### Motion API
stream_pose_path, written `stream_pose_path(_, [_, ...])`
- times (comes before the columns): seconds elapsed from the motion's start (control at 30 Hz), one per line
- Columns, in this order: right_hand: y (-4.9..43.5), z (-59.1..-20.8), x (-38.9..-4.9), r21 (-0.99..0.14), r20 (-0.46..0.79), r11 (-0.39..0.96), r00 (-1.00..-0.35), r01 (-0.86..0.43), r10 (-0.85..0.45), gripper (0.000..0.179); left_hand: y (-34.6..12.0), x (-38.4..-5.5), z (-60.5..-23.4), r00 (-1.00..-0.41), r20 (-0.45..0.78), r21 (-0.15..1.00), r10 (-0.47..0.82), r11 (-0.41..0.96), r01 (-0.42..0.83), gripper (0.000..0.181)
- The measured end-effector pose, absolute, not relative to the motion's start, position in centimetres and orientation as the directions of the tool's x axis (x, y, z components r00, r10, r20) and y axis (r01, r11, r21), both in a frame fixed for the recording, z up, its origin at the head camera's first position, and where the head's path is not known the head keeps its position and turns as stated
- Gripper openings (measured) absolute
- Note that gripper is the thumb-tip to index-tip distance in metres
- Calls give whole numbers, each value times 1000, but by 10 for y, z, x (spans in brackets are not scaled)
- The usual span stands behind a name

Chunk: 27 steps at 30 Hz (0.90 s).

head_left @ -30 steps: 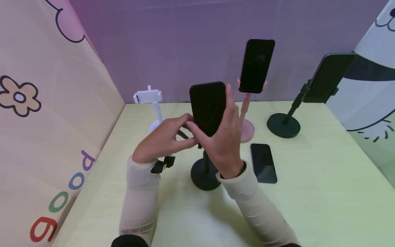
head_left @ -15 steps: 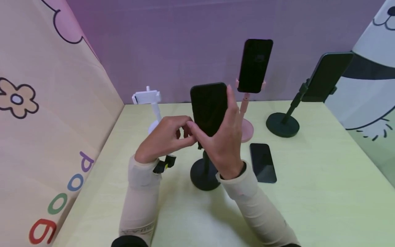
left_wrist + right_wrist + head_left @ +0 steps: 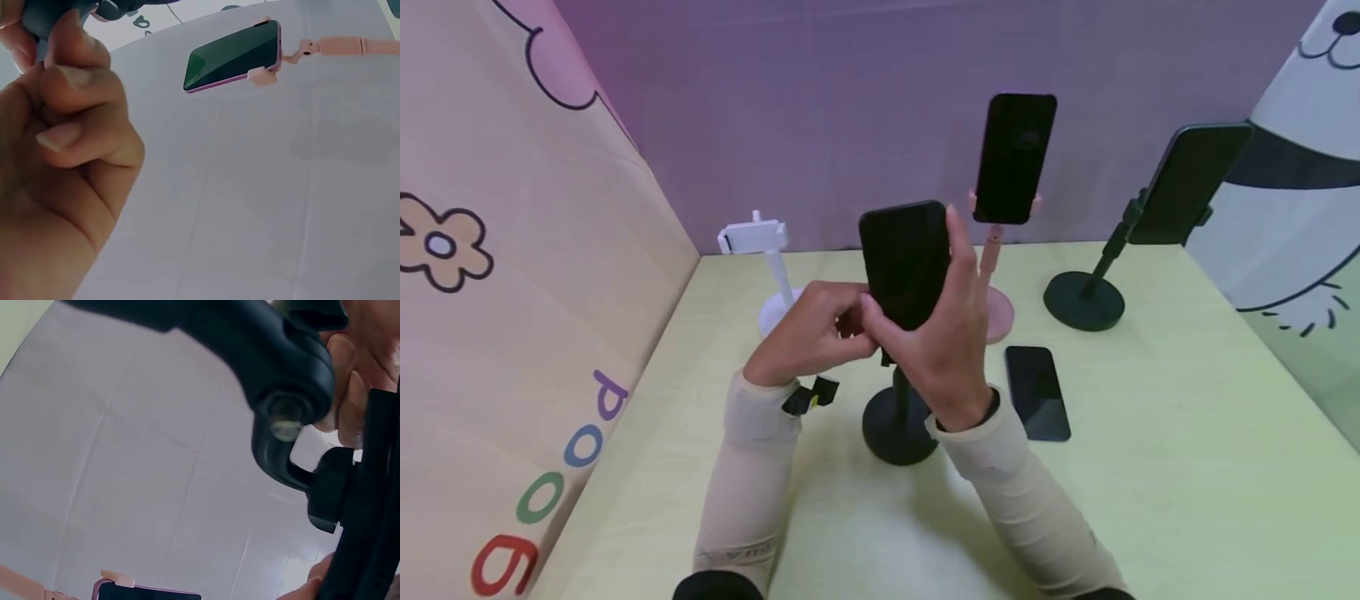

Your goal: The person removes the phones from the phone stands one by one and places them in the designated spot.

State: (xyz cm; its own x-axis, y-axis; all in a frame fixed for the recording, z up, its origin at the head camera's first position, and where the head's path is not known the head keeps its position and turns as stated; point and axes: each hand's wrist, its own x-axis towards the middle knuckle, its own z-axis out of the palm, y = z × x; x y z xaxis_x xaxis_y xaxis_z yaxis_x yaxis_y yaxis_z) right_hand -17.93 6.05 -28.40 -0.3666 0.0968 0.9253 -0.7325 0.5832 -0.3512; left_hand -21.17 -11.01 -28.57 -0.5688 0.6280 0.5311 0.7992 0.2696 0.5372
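Note:
A black smartphone (image 3: pixel 904 262) sits upright at the head of a black phone stand (image 3: pixel 898 429). My right hand (image 3: pixel 946 346) holds the phone and holder, thumb at the lower left and a finger along the right edge. Behind the lower left of the phone, my left hand (image 3: pixel 820 329) works with curled fingers. In the left wrist view its fingertips pinch a dark rounded part of the stand (image 3: pixel 47 17). The right wrist view shows the stand's bent neck and hinge (image 3: pixel 290 381) from behind, with fingers beside it; the full grip is partly hidden.
A white phone stand (image 3: pixel 756 237) is at the back left. Behind my right hand, a pink stand (image 3: pixel 1000 315) bears a phone (image 3: pixel 1015 158); a dark green stand (image 3: pixel 1084 302) farther right bears another (image 3: pixel 1191 183). One loose phone (image 3: pixel 1037 393) lies flat on the table (image 3: pixel 1150 467).
My left hand and forearm have shifted slightly right, and the left fingers have curled in more closely behind the phone. My right hand keeps its hold; the view has shifted a little.

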Motion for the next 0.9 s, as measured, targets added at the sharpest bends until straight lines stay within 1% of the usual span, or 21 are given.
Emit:
stream_pose_path(0.23, [60,-286,-179,-366,925,534,-360,-762,121,91,-109,-217,-291,-532,573,571,623,163,805,10])
stream_pose_path(0.37, [60,-286,-179,-371,923,532,-363,-761,124,91,-112,-218,-289,-501,601,547,622,137,826,12])
stream_pose_path(0.5, [60,-284,-180,-366,926,530,-358,-765,121,91,-117,-218,-287,-478,622,510,620,142,849,15])
stream_pose_path(0.8, [60,-285,-180,-368,927,500,-351,-784,132,91,-118,-216,-285,-492,598,516,633,166,840,15])
stream_pose_path(0.9, [61,-285,-180,-384,921,469,-366,-796,134,91,-118,-216,-285,-495,593,516,635,172,839,15])
